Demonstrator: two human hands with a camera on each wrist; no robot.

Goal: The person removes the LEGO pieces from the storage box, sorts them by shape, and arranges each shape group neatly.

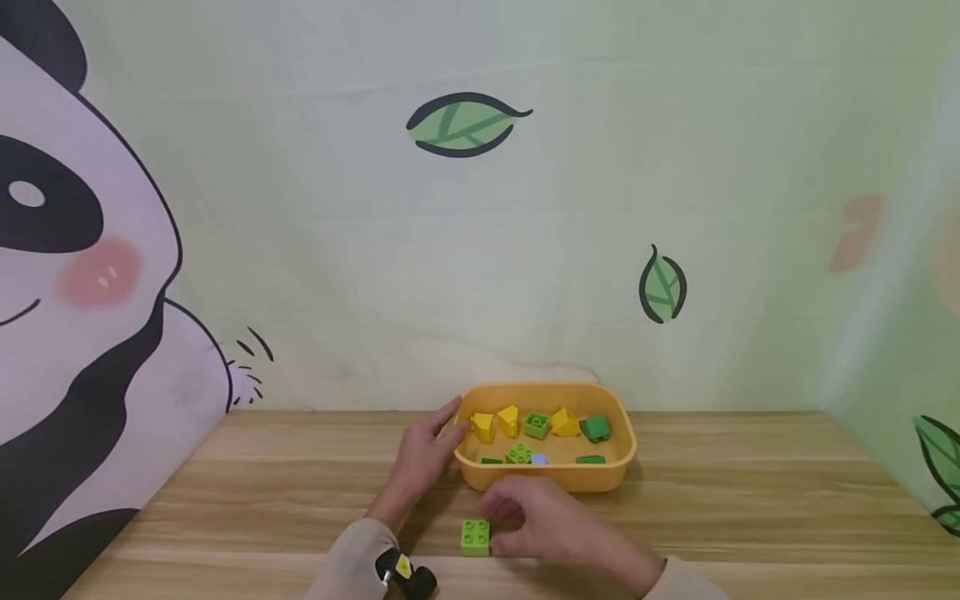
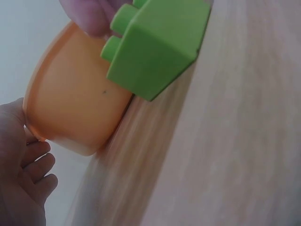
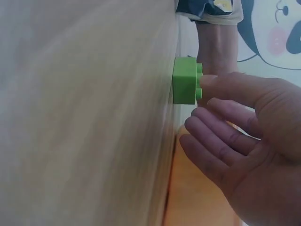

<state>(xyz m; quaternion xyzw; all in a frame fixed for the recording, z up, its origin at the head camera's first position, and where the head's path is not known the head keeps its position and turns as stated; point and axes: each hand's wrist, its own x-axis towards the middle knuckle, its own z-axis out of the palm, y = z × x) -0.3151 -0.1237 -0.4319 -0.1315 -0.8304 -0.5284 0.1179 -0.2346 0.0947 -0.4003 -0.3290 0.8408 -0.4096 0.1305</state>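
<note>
On the wooden table lies a light green toy building brick [image 1: 475,538] with its studs up. My right hand [image 1: 543,521] is just to the right of it, fingers loosely bent and thumb near the studs; in the right wrist view the palm and spread fingers [image 3: 221,139] hold nothing. Behind the brick stands an orange plastic bin [image 1: 543,478]. My left hand [image 1: 423,454] holds its left end, thumb over the rim and the other fingers outside. In the left wrist view those fingers [image 2: 37,165] curl by the bin wall [image 2: 70,94].
Inside the bin are several toy bricks: yellow sloped ones [image 1: 565,422], light green ones [image 1: 537,425], dark green ones [image 1: 596,428] and a partly hidden pale purple piece [image 1: 538,458]. A printed cloth backdrop [image 1: 315,208] rises right behind the bin.
</note>
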